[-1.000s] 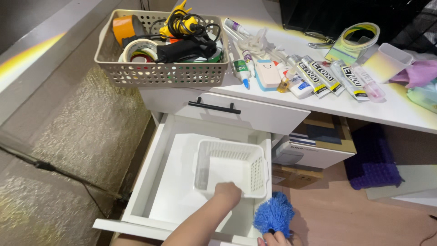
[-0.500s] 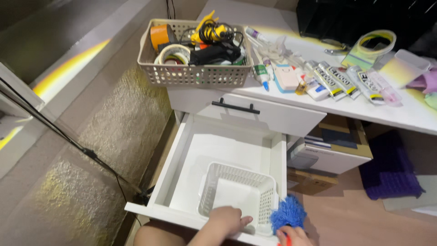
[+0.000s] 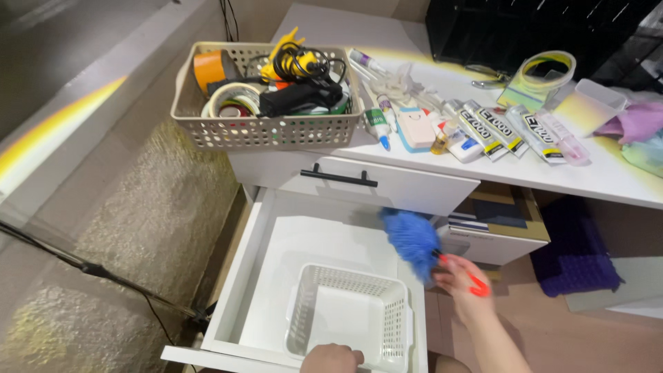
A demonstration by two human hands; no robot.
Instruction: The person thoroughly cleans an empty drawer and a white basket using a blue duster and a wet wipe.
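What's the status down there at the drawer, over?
Left hand grips near rim of white basket in open drawer. Right hand holds blue duster over drawer's back corner. Nothing in the way.

A beige basket (image 3: 266,131) of tape rolls (image 3: 231,100) sits beside glue tubes (image 3: 487,128) on the white desk (image 3: 608,181).

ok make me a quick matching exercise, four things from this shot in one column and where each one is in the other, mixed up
Things:
1. blue duster
2. white basket
3. beige basket
4. glue tubes

Places:
A. on the desk's left end, full of tape rolls and cables
B. in the right hand, over the open drawer
C. lying in a row on the desk top
D. inside the open drawer, left hand on its near rim

Pairs: 1-B, 2-D, 3-A, 4-C
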